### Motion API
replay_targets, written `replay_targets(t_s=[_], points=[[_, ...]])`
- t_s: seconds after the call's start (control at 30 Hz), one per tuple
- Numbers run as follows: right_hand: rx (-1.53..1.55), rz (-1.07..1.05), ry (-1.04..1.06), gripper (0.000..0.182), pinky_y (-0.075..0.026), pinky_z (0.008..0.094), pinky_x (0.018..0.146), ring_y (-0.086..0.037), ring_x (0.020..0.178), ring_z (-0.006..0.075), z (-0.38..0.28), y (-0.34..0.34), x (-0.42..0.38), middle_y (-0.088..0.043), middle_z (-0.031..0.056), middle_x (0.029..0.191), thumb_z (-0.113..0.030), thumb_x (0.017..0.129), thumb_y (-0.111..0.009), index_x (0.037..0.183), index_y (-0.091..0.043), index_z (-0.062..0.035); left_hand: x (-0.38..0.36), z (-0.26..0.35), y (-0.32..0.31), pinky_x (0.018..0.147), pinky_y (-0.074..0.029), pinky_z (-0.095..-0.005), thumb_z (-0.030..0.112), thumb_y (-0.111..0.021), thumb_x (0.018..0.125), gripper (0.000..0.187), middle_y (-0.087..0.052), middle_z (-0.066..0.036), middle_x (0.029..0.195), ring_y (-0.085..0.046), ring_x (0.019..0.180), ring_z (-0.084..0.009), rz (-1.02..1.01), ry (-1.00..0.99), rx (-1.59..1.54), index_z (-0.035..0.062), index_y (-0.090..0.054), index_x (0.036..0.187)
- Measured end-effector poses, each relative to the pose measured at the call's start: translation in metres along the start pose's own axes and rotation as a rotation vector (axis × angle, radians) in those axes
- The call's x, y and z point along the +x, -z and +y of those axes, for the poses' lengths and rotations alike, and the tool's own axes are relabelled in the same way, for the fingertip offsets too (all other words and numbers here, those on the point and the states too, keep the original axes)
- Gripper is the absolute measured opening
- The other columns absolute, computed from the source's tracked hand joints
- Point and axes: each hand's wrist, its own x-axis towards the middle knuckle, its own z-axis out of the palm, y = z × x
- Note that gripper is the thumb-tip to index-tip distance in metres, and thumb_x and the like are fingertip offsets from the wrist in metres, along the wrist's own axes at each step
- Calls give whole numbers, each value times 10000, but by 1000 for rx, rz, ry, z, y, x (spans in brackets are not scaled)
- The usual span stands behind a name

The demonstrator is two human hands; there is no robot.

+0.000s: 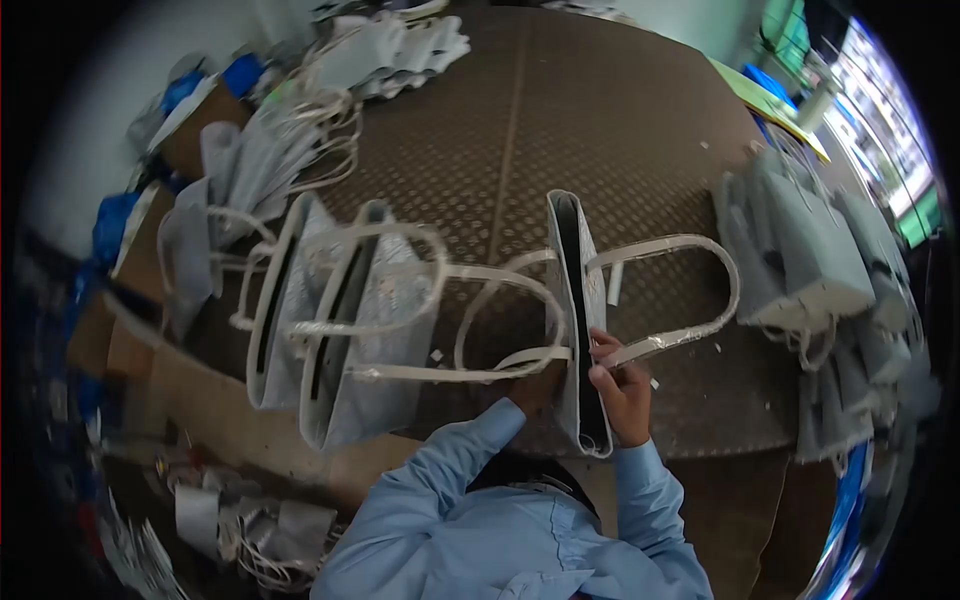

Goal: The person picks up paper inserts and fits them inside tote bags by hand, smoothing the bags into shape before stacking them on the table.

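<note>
A grey handbag stands upright in front of me on the brown table, its narrow dark opening facing up. Its cream handles spread out to both sides. My right hand is closed at the bag's right side, with thumb and fingers where the lower end of a handle meets the panel. My left hand is against the bag's left side, its fingers hidden behind the panel and handle. To the left stand two more grey handbags, their handles overlapping toward the one I hold.
Stacked grey bags fill the table's right edge. Grey bag pieces with loose handles lie at the left, and folded light panels at the back left. More pieces sit below the table edge. White scraps dot the brown table.
</note>
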Motion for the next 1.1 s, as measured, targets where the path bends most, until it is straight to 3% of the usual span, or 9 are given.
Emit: replay_targets(t_s=[0.1, 0.17, 0.3, 0.37, 0.53, 0.6, 0.83, 0.93, 1.1], points=[[-14, 337, -97, 265, -441, 315, 932, -580, 1068, 213, -27, 54, -9, -620, 194, 1155, -194, 970, -514, 930, -616, 48, 19, 13, -50, 1027, -340, -399, 278, -419, 994, 507, -354, -259, 1415, -452, 1227, -360, -30, -223, -284, 68, -304, 1441], [33, 446, -21, 319, -453, 317, 915, -597, 1045, 226, -35, 97, -23, -625, 234, 1130, -206, 996, -466, 888, -620, 51, 16, 22, -70, 949, -421, -379, 232, -427, 990, 488, -318, -253, 1426, -487, 1194, -315, -230, -460, 118, 43, -314, 1426], [94, 441, -26, 382, -491, 255, 799, -613, 921, 148, -43, 167, -53, -653, 165, 1082, -279, 997, -456, 895, -631, 45, -31, 103, -111, 741, -504, -309, 215, -553, 938, 521, -572, -203, 1176, -607, 1007, -234, -381, 177, -207, 30, -364, 1387], [242, 500, -133, 390, -488, 253, 795, -612, 908, 149, -50, 199, -70, -665, 150, 1026, -295, 1001, -442, 917, -635, 34, -47, 107, -117, 743, -500, -304, 202, -626, 895, 530, -651, -164, 1057, -643, 912, -226, -665, -264, -20, 16, -434, 1353], [116, 501, -207, 404, -459, 212, 618, -570, 682, 49, -33, 251, -101, -641, -5, 803, -370, 992, -467, 919, -654, -19, -63, 202, -94, 804, -507, -324, 215, -651, 883, 392, -644, -158, 1079, -647, 968, -241, -802, -490, -17, -11, -581, 1197], [90, 542, -192, 423, -470, 221, 651, -583, 721, 65, -27, 247, -112, -651, 18, 830, -381, 990, -466, 965, -657, -4, -42, 220, -100, 905, -473, -394, 265, -660, 876, 415, -604, -165, 1164, -598, 1081, -300, -362, -966, 189, 14, -588, 1197], [-63, 1145, -413, 367, -503, 298, 729, -637, 807, 164, 130, 178, -260, -679, 89, 925, -336, 958, -501, 995, -661, -8, 19, 183, -126, 1074, -243, -492, 419, -569, 905, 463, -611, -146, 1062, -557, 1049, -330, -419, -1287, 601, 20, -618, 1135], [-415, 1345, -1053, 399, -510, 414, 781, -655, 862, 341, 221, 76, -394, -681, 171, 980, -383, 895, -563, 1022, -659, -18, 46, 171, -136, 1016, -318, -455, 369, -529, 946, 429, -620, -160, 1080, -553, 1036, -327, -398, -1367, 602, -4, -628, 1133], [309, 2066, -1773, 457, -470, 456, 897, -592, 1057, 382, 263, -213, -518, -626, 195, 1140, -433, 827, -591, 1064, -669, -50, 29, 183, -177, 938, -420, -427, 327, -504, 968, 397, -639, -174, 1062, -600, 956, -306, -379, -1560, 637, -19, -630, 1117]])
